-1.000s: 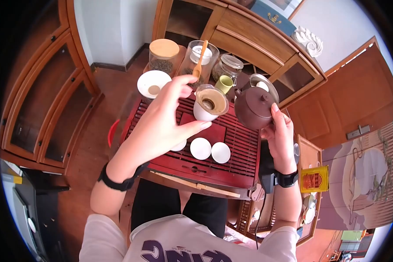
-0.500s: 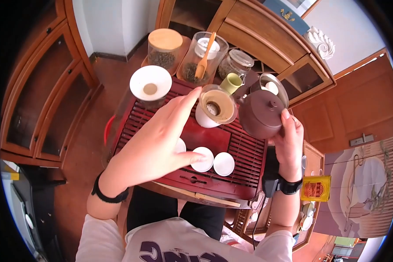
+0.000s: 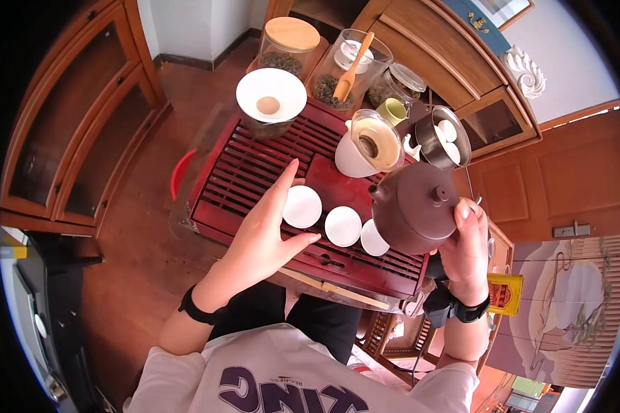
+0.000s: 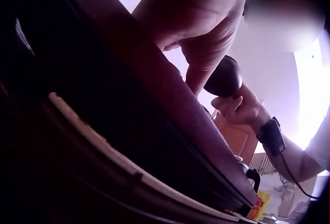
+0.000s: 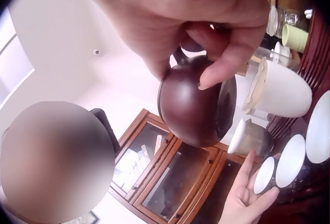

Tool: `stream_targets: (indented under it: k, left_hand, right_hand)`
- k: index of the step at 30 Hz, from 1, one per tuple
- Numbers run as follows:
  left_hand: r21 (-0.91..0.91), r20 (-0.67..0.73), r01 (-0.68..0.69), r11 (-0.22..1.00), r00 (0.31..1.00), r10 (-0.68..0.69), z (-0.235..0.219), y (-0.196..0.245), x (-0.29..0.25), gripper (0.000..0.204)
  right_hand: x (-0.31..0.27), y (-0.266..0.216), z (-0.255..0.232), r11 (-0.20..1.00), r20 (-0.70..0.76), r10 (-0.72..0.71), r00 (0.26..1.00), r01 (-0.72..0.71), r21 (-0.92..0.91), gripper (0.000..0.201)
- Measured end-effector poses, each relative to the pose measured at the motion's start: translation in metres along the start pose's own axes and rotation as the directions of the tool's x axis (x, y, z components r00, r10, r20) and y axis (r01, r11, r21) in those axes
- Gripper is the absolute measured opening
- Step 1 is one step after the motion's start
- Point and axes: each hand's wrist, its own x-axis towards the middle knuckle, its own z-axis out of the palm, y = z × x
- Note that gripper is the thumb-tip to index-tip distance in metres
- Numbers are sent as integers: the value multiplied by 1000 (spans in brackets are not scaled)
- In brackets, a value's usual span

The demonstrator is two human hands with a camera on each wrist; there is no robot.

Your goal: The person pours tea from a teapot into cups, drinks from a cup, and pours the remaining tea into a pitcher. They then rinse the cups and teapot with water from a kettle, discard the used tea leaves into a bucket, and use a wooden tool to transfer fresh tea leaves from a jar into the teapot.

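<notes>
My right hand (image 3: 468, 255) grips a dark brown clay teapot (image 3: 412, 210) by its handle side, thumb up near the lid. The teapot is raised over the right part of the red slatted tea tray (image 3: 238, 162), its spout toward the left. Over the tray's left part, my left hand (image 3: 255, 237) has thumb and forefinger spread on either side of the leftmost white cup (image 3: 302, 206). Two more white cups, a middle cup (image 3: 342, 226) and a right cup (image 3: 373, 241) partly behind the teapot, continue the row. Behind them stands a white pitcher (image 3: 351, 158) topped by a strainer (image 3: 387, 141).
A white wide-rimmed strainer (image 3: 255, 82) sits on a dark glass vessel at the back left. Farther back are a wooden-lidded tea jar (image 3: 282, 62), a wooden scoop (image 3: 355, 69) in a glass container, a green cup (image 3: 393, 110) and a metal bowl (image 3: 430, 138).
My left hand has come down from beside the pitcher to the leftmost cup. The teapot, still held in my right hand, has moved nearer to me and now overlaps the right cup.
</notes>
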Motion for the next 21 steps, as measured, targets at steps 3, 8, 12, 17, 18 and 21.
stream_targets:
  k: [3, 8, 12, 17, 18, 21]
  left_hand:
    - [-5, -72, -64, 998, 995, 63, 7, -11, 0, 105]
    - [118, -77, -135, 984, 987, 144, 9, -9, -3, 105]
    - [137, -93, -149, 979, 982, 163, 10, -9, -2, 105]
    - [136, -76, -132, 982, 987, 143, 9, -8, -3, 106]
    - [140, -79, -144, 980, 985, 156, 9, -8, -3, 106]
    - [141, -84, -154, 978, 982, 167, 10, -9, -3, 106]
  right_hand:
    - [-1, 1, 10, 1000, -10, 23, 1000, -23, -16, 35]
    - [-1, 0, 21, 994, 2, 63, 998, -63, -93, 30]
    - [2, 0, 29, 976, -16, 21, 1000, -24, -214, 31]
    - [5, 0, 35, 942, 28, 1, 1000, 9, -334, 48]
    - [5, 1, 36, 942, 30, 5, 1000, 5, -335, 48]
    - [6, 5, 35, 936, 35, 5, 999, 8, -353, 51]
